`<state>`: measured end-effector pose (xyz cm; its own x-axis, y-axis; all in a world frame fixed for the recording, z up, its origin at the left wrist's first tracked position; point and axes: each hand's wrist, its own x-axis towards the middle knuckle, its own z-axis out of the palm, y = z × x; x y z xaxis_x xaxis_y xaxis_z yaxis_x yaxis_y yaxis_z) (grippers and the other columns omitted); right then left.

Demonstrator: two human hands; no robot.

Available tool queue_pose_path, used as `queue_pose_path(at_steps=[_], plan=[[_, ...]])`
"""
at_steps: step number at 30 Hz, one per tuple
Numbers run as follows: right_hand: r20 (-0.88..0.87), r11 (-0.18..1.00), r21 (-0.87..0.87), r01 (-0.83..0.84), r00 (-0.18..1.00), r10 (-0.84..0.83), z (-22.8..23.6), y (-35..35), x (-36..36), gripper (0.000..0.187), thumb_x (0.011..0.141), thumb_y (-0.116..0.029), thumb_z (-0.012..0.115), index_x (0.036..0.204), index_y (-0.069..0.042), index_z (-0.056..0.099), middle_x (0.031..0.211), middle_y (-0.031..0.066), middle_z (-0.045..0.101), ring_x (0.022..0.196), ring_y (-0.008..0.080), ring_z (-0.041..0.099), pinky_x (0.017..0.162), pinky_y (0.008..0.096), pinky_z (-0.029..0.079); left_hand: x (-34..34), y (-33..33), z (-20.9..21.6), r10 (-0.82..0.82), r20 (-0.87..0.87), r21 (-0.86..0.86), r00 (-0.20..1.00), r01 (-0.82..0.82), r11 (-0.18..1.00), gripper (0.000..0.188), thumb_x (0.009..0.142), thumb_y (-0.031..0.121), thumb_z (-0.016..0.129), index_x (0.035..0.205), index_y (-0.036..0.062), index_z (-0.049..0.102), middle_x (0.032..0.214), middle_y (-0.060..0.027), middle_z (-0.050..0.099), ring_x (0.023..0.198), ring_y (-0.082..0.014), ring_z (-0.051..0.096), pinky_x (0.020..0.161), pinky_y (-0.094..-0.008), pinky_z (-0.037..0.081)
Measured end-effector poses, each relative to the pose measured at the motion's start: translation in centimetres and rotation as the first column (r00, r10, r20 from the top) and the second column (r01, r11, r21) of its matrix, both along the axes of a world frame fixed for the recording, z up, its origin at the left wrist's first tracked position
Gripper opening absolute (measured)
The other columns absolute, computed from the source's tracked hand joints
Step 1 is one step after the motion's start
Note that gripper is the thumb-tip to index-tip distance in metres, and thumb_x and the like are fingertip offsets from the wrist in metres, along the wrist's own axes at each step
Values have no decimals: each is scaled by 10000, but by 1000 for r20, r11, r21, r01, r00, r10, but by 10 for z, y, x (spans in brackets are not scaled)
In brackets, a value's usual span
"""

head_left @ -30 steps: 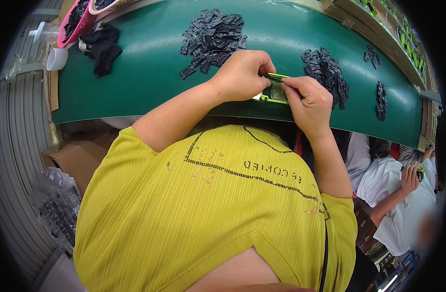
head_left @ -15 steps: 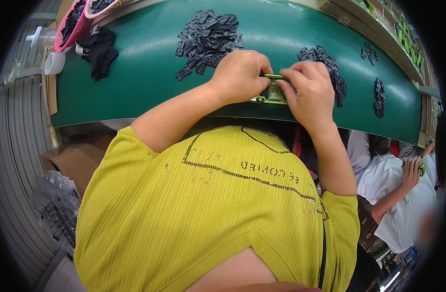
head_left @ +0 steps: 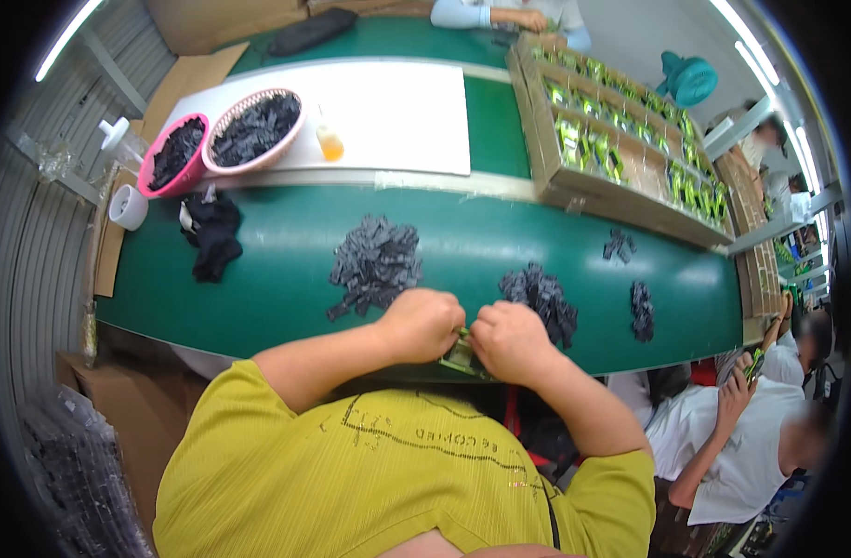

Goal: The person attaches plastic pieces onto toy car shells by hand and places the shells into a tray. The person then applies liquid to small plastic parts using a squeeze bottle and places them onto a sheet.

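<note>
Both hands meet at the near edge of the green table [head_left: 286, 316]. Between them is a small bright-green plastic frame [head_left: 460, 357] with a greyish middle. My left hand [head_left: 425, 325] grips its left side, fingers curled in. My right hand [head_left: 511, 340] pinches the upper right of it, thumb and fingers closed. The fingers hide much of the frame. Just beyond the left hand lies a heap of flat dark plastic pieces [head_left: 377, 263]. Another dark heap [head_left: 541, 302] sits right behind the right hand.
Smaller dark piles [head_left: 641, 312] lie farther right. A cardboard rack [head_left: 620, 200] with green parts borders the far right. A pink basket [head_left: 176, 189], a paler basket [head_left: 258, 169] and a bottle of orange liquid [head_left: 329, 144] stand far left, near a black cloth [head_left: 217, 240]. A co-worker [head_left: 741, 428] sits at right.
The view has tilted up, bringing in the far table and rack. My hands stay on the green frame; the thin green edge between my fingertips is now mostly covered.
</note>
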<state>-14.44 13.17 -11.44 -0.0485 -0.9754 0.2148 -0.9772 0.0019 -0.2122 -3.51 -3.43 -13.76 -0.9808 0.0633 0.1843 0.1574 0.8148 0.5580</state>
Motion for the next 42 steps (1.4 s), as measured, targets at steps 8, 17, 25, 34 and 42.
queue_pose_path(at_steps=[8,17,25,34,42], plan=[[18,997,-31,67,998,-66,-1,3,5,131,712,-161,656,668,-75,567,702,72,537,659,264,556,594,371,471,2,-4,7,-54,66,70,996,50,996,101,710,159,658,763,75,674,792,-109,624,743,-328,619,654,-427,499],[-163,983,168,-77,981,105,-1,-1,1,116,706,-152,564,778,-71,606,789,72,569,761,240,567,654,344,452,-12,-8,9,-259,75,-138,963,267,954,137,687,180,632,659,48,604,725,-127,605,695,-338,608,632,-430,502],[-18,971,108,212,977,-212,3,9,-5,151,763,-212,639,791,-64,628,820,86,590,805,251,597,692,375,494,1,-7,23,-143,-17,132,990,144,981,384,723,291,728,985,33,616,938,-115,597,868,-307,590,722,-397,492],[339,279,74,957,239,-910,-12,72,-172,340,799,-348,660,902,-24,658,926,171,667,874,352,636,770,407,497,-3,-6,7,-97,-175,65,980,110,992,540,650,313,802,1065,29,605,963,-128,611,864,-312,598,723,-382,505],[147,107,176,979,81,-986,-39,78,-201,381,808,-353,653,991,-21,620,1036,208,643,986,389,604,826,458,478,6,-11,-7,-97,-223,134,970,129,982,527,699,327,771,1100,42,582,967,-126,612,874,-308,594,719,-384,507]])
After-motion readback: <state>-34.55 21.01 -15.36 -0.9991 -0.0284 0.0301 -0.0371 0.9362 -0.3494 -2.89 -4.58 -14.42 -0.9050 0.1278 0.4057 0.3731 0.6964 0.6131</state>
